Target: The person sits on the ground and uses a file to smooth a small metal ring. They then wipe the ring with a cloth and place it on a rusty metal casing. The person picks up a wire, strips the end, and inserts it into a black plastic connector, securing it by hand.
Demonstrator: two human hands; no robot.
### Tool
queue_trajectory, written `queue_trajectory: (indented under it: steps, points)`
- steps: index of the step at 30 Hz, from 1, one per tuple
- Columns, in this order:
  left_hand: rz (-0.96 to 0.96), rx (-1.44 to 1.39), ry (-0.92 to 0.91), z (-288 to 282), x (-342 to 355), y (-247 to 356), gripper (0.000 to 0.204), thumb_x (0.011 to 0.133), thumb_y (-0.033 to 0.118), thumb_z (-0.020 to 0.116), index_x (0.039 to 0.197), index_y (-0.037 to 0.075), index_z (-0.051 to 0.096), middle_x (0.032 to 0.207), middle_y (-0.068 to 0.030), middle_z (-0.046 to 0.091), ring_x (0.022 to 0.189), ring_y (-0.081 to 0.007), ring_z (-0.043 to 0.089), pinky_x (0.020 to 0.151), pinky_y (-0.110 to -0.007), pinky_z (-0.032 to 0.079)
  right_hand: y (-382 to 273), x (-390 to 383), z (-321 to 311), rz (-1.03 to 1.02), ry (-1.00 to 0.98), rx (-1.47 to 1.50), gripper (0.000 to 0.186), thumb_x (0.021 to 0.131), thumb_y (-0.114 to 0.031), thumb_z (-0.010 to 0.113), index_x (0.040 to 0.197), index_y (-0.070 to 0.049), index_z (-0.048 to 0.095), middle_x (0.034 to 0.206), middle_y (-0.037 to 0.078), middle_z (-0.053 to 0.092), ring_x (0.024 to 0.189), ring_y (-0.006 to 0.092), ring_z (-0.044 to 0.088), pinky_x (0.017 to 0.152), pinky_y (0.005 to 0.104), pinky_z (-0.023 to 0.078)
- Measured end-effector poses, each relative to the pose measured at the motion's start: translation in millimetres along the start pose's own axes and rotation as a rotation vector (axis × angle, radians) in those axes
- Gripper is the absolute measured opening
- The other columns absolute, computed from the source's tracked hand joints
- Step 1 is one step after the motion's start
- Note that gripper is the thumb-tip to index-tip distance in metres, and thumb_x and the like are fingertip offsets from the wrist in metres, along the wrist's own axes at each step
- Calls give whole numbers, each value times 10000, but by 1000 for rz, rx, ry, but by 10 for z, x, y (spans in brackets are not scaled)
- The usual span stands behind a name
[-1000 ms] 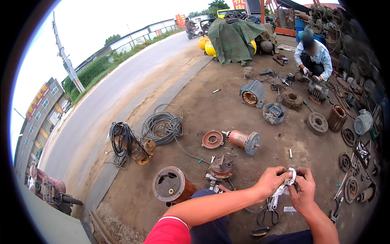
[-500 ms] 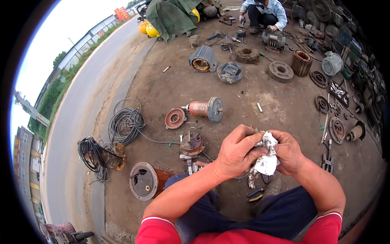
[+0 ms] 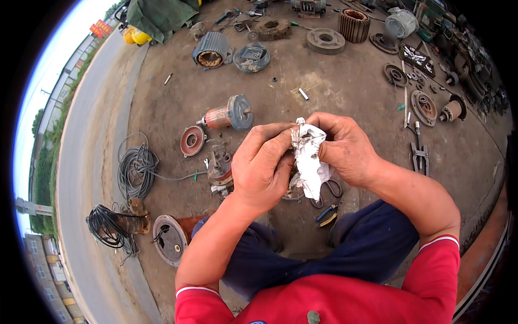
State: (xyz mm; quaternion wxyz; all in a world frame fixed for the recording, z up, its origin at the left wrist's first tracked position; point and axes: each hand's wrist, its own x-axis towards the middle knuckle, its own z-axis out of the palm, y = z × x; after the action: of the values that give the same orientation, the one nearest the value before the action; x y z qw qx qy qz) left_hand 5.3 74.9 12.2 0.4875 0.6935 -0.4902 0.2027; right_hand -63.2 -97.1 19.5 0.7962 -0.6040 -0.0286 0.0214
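Observation:
Between my two hands, above my knees, is a crumpled, smudged white piece of paper or thin cloth (image 3: 309, 167). My left hand (image 3: 263, 162) pinches its left edge with thumb and fingers. On the other side my right hand (image 3: 345, 148) grips it, fingers curled behind and thumb in front. A loose flap hangs down from between the hands. Whether anything is wrapped inside I cannot tell. Below lie pliers (image 3: 327, 215) with blue and yellow on the handles, on the ground between my feet. Dark loops of some tool or cord show partly behind the white piece.
Left of my hands lie a red-and-grey motor rotor (image 3: 218, 117), a red ring-shaped cover (image 3: 192, 141) and a cable coil (image 3: 137, 171). A round metal housing (image 3: 169, 240) is by my left knee. Farther off are a motor casing (image 3: 211, 49) and, at right, a puller-like tool (image 3: 420, 156).
The view has shifted, so the ground objects sit farther left and higher, and the crouching person is out of frame. The white piece hangs longer between my hands, both still gripping it.

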Motion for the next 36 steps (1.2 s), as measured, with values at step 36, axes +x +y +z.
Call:
queue_trajectory:
  steps: [36]
  points:
    - [-863, -1059, 202, 223, 102, -179, 185, 921, 69, 654, 1080, -26, 666, 968, -110, 698, 772, -144, 661, 661, -288, 561, 58, 146, -175, -442, 188, -586, 200, 832, 6, 646, 1031, 7, 638, 884, 106, 603, 719, 210, 615, 675, 310, 497]
